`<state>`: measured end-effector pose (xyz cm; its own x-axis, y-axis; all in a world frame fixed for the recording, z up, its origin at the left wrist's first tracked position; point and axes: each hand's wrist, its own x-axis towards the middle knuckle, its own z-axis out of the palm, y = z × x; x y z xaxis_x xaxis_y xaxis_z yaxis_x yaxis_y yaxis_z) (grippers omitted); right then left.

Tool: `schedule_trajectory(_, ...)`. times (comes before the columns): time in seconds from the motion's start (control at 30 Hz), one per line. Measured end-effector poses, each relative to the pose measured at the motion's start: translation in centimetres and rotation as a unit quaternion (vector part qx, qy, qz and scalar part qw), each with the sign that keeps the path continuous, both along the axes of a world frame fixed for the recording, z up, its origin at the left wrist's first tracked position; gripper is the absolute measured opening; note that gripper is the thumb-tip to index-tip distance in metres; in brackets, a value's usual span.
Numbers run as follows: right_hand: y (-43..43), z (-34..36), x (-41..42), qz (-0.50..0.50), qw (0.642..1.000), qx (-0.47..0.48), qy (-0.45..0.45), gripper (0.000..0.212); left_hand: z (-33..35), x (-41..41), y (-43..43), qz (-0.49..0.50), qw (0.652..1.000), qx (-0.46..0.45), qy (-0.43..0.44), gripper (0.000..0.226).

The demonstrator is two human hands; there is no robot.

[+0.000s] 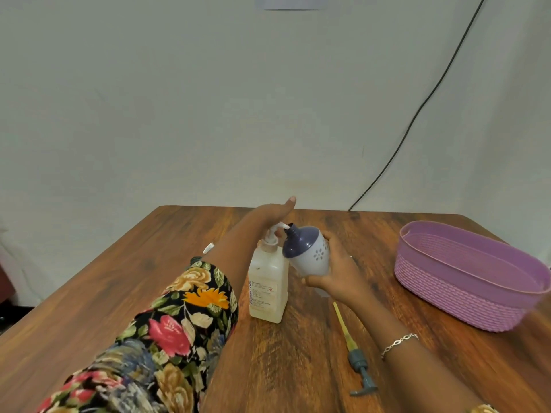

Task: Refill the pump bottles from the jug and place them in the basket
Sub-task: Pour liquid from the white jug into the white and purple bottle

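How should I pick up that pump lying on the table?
Pinch the pump at its thick grey collar, coming from above: it lies flat on the table, and its yellow tube looks too thin to hold well.

Wooden table [104, 293] against a pale wall [179, 99], a black cable [417, 114] diagonal across it.

Wooden table [119, 293]; pale wall [179, 99]
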<state>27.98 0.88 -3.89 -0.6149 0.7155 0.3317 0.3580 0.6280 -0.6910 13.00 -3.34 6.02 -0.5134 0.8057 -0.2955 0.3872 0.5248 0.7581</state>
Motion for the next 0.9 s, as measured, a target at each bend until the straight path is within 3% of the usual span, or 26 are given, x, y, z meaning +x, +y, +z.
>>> schedule_trajectory(0.2,0.2,0.8,0.5,-0.008,0.997,0.061,-0.036,0.088,-0.8,0.3,0.6,0.008,0.999,-0.002,0.036,0.044)
schedule_trajectory(0.33,0.3,0.9,0.8,-0.008,0.993,0.094,-0.070,0.087,-1.9,-0.2,0.9,-0.045,0.981,-0.095,0.165,0.043)
schedule_trajectory(0.43,0.0,0.9,0.9,-0.010,0.992,0.105,-0.074,0.085,-2.3,-0.8,1.0,-0.069,0.966,-0.130,0.214,0.043)
schedule_trajectory(0.5,-0.2,1.2,1.0,-0.010,0.992,0.102,-0.071,0.084,-1.8,-0.5,0.7,-0.061,0.977,-0.088,0.182,0.041)
schedule_trajectory(0.57,-0.2,1.8,1.1,-0.010,0.993,0.098,-0.070,0.081,-0.8,-0.2,0.3,-0.037,0.995,-0.043,0.076,0.034)
schedule_trajectory(0.67,0.0,2.7,1.1,-0.008,0.991,0.106,-0.077,0.079,-0.2,-0.6,-0.2,0.000,0.999,-0.031,-0.040,0.061)
schedule_trajectory(0.73,0.1,3.0,1.2,-0.006,0.990,0.114,-0.080,0.078,-0.2,-0.4,-0.5,0.011,0.999,-0.028,-0.036,0.062)
schedule_trajectory(0.9,-0.1,2.4,1.0,-0.003,0.987,0.125,-0.100,0.082,-0.8,0.0,-0.7,-0.068,0.987,-0.074,0.126,0.043)
